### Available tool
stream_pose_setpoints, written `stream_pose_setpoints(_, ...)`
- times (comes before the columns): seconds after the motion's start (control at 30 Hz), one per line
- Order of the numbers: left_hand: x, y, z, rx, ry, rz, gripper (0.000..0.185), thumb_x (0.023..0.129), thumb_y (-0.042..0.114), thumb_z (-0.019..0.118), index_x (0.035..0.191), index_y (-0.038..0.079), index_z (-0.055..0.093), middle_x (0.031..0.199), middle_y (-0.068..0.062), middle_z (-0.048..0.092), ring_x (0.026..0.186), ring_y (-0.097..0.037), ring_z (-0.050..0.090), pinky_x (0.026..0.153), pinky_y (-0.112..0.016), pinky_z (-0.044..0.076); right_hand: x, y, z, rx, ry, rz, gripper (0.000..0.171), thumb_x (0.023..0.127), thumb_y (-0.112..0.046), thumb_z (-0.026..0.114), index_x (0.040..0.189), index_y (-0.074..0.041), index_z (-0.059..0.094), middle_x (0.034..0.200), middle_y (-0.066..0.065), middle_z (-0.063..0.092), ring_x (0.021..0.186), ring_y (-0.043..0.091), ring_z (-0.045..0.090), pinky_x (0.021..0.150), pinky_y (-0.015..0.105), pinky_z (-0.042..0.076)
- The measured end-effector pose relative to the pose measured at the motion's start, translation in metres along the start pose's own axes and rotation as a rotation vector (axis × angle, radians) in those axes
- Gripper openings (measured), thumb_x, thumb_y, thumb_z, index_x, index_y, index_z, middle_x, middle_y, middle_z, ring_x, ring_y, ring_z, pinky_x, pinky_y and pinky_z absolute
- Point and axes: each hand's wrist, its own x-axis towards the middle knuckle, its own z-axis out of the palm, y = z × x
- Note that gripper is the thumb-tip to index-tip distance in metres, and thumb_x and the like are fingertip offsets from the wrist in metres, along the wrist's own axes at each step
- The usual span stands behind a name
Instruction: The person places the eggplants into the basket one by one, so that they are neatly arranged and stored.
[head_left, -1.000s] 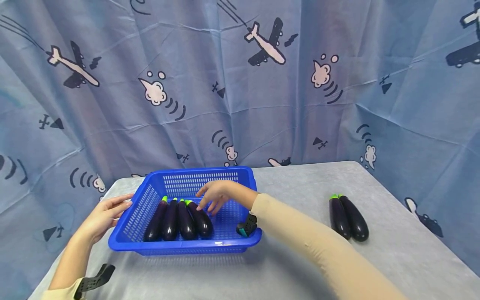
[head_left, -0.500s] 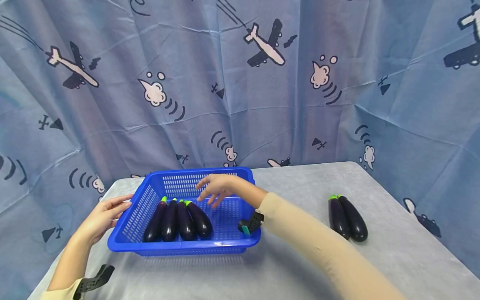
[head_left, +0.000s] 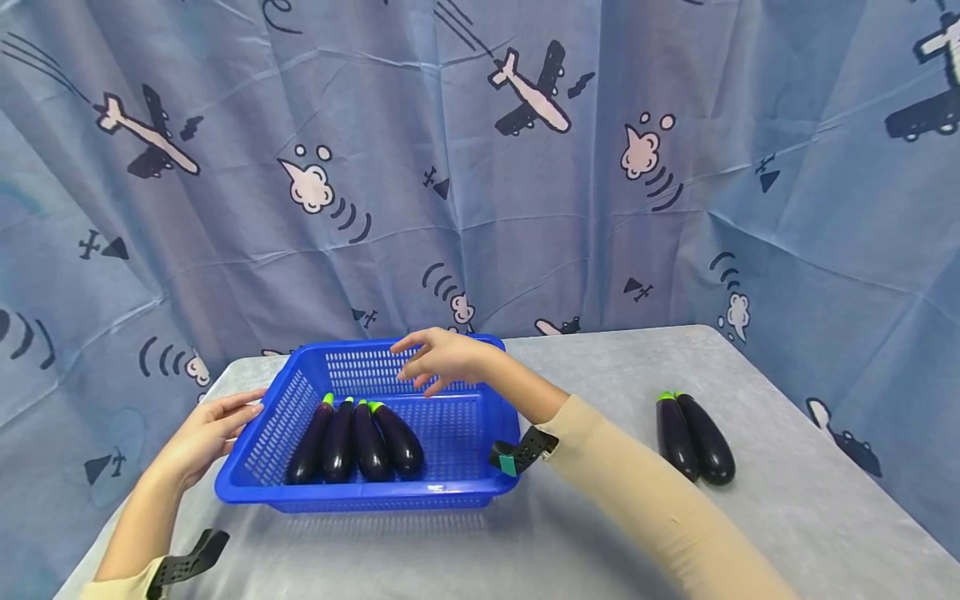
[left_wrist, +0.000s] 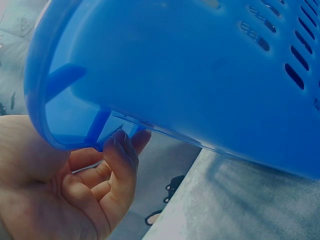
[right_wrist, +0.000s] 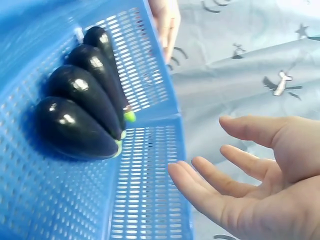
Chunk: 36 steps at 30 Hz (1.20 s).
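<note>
A blue plastic basket (head_left: 367, 492) stands on the table, with several dark purple eggplants (head_left: 372, 446) side by side in its left half, green stem ends toward the back wall. At the basket's left rim is my left hand (head_left: 201, 437); the left wrist view shows its fingers (left_wrist: 120, 165) curled at the rim's underside. My right hand (head_left: 442, 360) hovers over the back right part of the basket, fingers spread and holding nothing. In the right wrist view that hand (right_wrist: 265, 185) is apart from the eggplants (right_wrist: 75, 127), near the rim.
Two more eggplants (head_left: 693, 437) lie together on the right side of the grey table (head_left: 585, 375). A blue curtain (head_left: 480, 167) printed with airplanes hangs behind the table and along its right side.
My right hand has lifted from beside the rightmost eggplant in the basket and drawn up and slightly right, toward the back rim. The left hand and basket stay nearly still.
</note>
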Motion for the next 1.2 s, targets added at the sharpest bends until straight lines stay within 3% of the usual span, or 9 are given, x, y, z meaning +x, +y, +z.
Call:
stream_pose_setpoints(0.27,0.001,-0.001,0.000,0.002,0.001,-0.003,0.058,0.114,0.018,0.046,0.156,-0.018,0.027,0.119,0.000,0.071,0.091,-0.004,0.070,0.080,-0.029,0.063,-0.016,0.002,-0.008,-0.057,0.091,-0.096,0.048,0.104,-0.009,0.065,0.151,-0.006,0.055,0.135,0.022,0.067,0.117,0.035,0.069,0.093,0.046,0.062)
stream_pose_setpoints(0.67,0.000,0.000,0.000,-0.010,-0.004,0.012,0.059,0.114,0.019,0.047,0.156,-0.018,0.028,0.106,0.009,0.070,0.090,-0.005,0.071,0.080,-0.028,0.063,-0.038,0.008,-0.015,-0.014,0.159,-0.204,0.048,0.104,-0.009,0.065,0.151,-0.004,0.055,0.140,0.026,0.063,0.127,0.044,0.065,0.095,0.048,0.061)
stream_pose_setpoints(0.97,0.001,0.000,0.001,-0.022,0.001,0.009,0.060,0.114,0.020,0.048,0.156,-0.017,0.029,0.104,0.010,0.071,0.089,-0.006,0.072,0.080,-0.028,0.063,-0.053,0.016,-0.019,-0.002,0.259,-0.244,0.047,0.103,-0.011,0.067,0.148,-0.006,0.058,0.141,0.025,0.062,0.125,0.039,0.067,0.093,0.046,0.062)
stream_pose_setpoints(1.2,0.001,0.000,0.002,-0.033,0.000,0.011,0.060,0.114,0.020,0.048,0.156,-0.018,0.029,0.103,0.012,0.071,0.089,-0.006,0.072,0.079,-0.028,0.063,-0.064,0.021,-0.021,-0.019,0.317,-0.265,0.047,0.103,-0.012,0.066,0.149,-0.004,0.057,0.142,0.025,0.062,0.126,0.041,0.066,0.098,0.053,0.059)
